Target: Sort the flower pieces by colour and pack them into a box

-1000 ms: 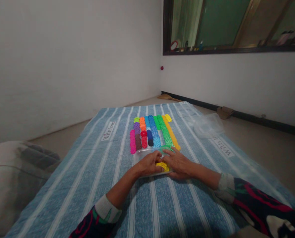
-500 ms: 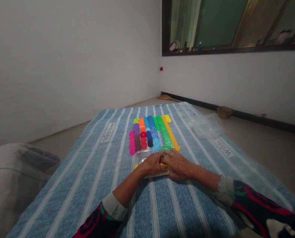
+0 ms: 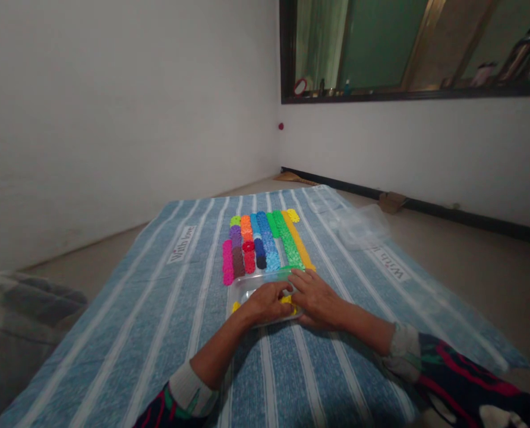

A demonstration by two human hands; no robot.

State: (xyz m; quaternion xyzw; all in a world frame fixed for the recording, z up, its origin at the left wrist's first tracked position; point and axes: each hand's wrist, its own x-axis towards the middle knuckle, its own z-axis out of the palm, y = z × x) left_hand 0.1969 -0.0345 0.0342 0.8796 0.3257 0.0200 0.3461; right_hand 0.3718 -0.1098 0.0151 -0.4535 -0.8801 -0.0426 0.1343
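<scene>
A clear plastic tray [image 3: 238,285] lies on the striped cloth in front of me, with small yellow pieces [image 3: 288,304] in it. My left hand [image 3: 267,302] reaches into this tray, its fingers bent down at the yellow pieces; whether a piece is between the fingertips is hidden. Over the tray's right side lies my right hand [image 3: 316,297], its fingers curled across the rim and its thumb side low against the outer edge. The fingertips of both hands nearly meet. Just beyond the tray, rows of small coloured pieces [image 3: 265,238] lie side by side in strips, sorted by colour.
A blue and white striped cloth [image 3: 158,309] covers the table. Clear plastic containers or lids [image 3: 363,226] rest at its far right. A pale cloth-covered thing [image 3: 19,333] stands at the left. On the floor along the right wall sits a brown cardboard piece [image 3: 392,202].
The view has turned slightly to the right. My hands have parted a little at the fingertips, and more of the yellow pieces shows between them. The tray stays in front of me.
</scene>
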